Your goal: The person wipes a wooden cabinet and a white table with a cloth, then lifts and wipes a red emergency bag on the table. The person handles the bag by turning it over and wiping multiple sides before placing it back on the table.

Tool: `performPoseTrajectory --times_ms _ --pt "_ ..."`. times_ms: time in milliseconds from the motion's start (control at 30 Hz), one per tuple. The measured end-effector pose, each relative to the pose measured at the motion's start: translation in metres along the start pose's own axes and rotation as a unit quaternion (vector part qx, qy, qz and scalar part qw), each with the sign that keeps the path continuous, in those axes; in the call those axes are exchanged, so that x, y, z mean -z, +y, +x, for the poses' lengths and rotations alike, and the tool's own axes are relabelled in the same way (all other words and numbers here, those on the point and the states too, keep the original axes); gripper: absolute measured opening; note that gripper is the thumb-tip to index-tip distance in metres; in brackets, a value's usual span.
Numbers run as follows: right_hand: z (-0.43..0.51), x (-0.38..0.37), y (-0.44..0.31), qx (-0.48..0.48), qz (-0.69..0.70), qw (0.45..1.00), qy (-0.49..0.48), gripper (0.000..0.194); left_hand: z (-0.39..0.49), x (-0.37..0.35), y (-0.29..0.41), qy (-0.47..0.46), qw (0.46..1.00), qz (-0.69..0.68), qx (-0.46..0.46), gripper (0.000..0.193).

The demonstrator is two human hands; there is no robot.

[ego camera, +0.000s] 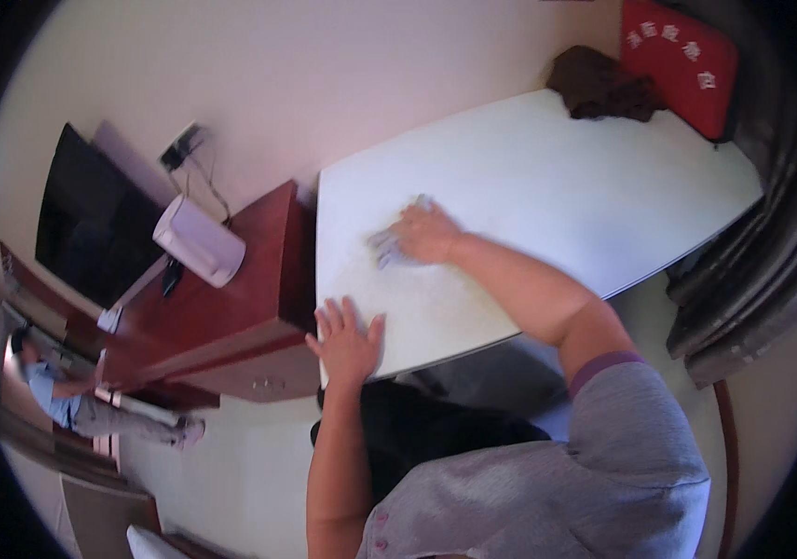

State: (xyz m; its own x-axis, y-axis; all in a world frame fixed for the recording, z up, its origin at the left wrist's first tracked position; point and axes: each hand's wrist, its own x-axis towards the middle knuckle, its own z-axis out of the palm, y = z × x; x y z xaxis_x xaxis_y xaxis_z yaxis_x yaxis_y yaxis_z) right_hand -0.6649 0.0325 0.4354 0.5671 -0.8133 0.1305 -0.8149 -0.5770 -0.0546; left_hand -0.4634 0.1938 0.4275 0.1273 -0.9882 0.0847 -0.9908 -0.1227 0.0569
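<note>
Before me stands a white table (552, 189) against the wall. My right hand (427, 230) presses a crumpled light grey cloth (388, 250) onto the tabletop, towards its left end. Part of the cloth is hidden under the palm and fingers. My left hand (348, 342) rests with spread fingers on the table's near left corner and holds nothing.
Left of the table, a dark red wooden cabinet (230, 307) bears a pale electric kettle (199, 241) and a black television (94, 216). A dark brown cloth (597, 84) and a red case (681, 63) lie at the far right, beside grey curtains (754, 279). Another person (56, 391) stands far left.
</note>
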Motion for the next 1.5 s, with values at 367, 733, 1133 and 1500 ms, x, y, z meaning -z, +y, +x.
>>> performPoseTrajectory --times_ms 367,733,1133,1500 --pt "-0.004 0.003 0.000 -0.031 0.077 0.996 0.023 0.043 0.006 0.003 0.002 -0.007 1.000 0.015 0.003 0.083" --pt "-0.002 -0.008 -0.001 -0.031 0.104 0.991 0.071 0.038 0.028 0.005 -0.002 -0.022 1.000 0.006 0.005 0.085" --pt "-0.004 -0.006 -0.006 -0.042 0.110 0.990 0.077 0.039 0.101 -0.015 0.008 0.031 0.999 0.016 -0.017 0.085" --pt "-0.004 -0.004 -0.007 -0.055 0.124 0.988 0.071 0.039 0.097 -0.017 0.001 0.071 0.992 -0.012 -0.107 0.072"
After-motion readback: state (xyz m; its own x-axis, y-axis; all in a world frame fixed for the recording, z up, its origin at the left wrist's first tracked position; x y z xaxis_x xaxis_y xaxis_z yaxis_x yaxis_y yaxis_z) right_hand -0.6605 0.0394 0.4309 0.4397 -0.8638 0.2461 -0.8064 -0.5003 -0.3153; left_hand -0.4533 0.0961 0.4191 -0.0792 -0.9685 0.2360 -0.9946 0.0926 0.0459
